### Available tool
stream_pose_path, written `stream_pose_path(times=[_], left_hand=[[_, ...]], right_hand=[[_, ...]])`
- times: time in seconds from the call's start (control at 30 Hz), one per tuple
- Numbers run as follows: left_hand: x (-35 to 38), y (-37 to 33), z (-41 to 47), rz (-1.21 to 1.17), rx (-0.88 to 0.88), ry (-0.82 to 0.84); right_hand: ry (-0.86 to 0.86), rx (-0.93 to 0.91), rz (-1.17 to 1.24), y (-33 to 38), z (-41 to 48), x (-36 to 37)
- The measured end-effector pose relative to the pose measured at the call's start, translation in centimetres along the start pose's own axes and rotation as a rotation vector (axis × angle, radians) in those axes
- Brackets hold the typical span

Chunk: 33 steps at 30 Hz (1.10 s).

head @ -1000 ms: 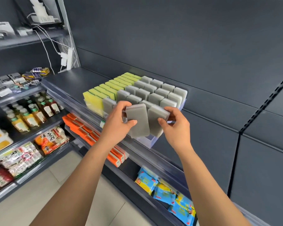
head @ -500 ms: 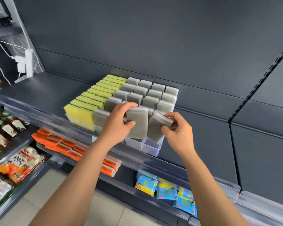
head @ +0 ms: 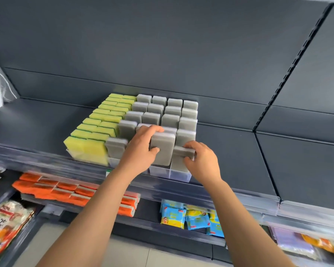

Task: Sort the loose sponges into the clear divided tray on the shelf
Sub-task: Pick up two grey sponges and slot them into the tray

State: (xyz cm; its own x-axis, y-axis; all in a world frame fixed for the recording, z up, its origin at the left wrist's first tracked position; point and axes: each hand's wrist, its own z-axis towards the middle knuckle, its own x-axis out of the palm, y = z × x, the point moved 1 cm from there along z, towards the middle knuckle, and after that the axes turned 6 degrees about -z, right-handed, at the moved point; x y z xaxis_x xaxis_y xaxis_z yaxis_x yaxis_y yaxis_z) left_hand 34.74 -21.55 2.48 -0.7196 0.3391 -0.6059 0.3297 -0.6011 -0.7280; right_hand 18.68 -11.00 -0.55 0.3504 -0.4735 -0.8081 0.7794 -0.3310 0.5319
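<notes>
Now both at the front row of the clear tray (head: 168,173). My left hand (head: 141,149) has its fingers curled round a grey sponge (head: 163,149), upright so it drops in straight. My right hand (head: 202,160) pinches the second sponge (head: 178,160), partway into the tray's front-right slot. Both sit lower and less tilted than half a second ago.

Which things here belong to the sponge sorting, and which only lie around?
Belong: grey sponge in left hand, second sponge in right hand, clear tray, sorted yellow sponges.
Lying about: orange packs, blue packets, snack bag on lower shelves.
</notes>
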Motion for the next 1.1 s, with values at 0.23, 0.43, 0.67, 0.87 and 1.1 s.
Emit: stream_pose_path(times=[0.23,0.43,0.67,0.87,1.1], left_hand=[[0.7,-0.1,0.8,0.195,0.078,0.032],[1.0,0.2,1.7,0.266,0.073,0.054],[1.1,0.5,2.3,0.215,0.042,0.056],[1.5,1.2,2.0,0.302,0.026,0.109],[2.1,1.8,1.9,0.554,0.139,0.121]], right_hand=[[0.008,-0.013,-0.063,-0.3,0.0,0.1],[0.003,-0.062,-0.096,-0.5,0.2,-0.2],[-0.020,-0.108,-0.133,-0.7,0.2,-0.6],[-0.027,-0.128,-0.133,-0.8,0.0,-0.6],[-0.073,-0.160,-0.166,-0.4,-0.2,-0.5]])
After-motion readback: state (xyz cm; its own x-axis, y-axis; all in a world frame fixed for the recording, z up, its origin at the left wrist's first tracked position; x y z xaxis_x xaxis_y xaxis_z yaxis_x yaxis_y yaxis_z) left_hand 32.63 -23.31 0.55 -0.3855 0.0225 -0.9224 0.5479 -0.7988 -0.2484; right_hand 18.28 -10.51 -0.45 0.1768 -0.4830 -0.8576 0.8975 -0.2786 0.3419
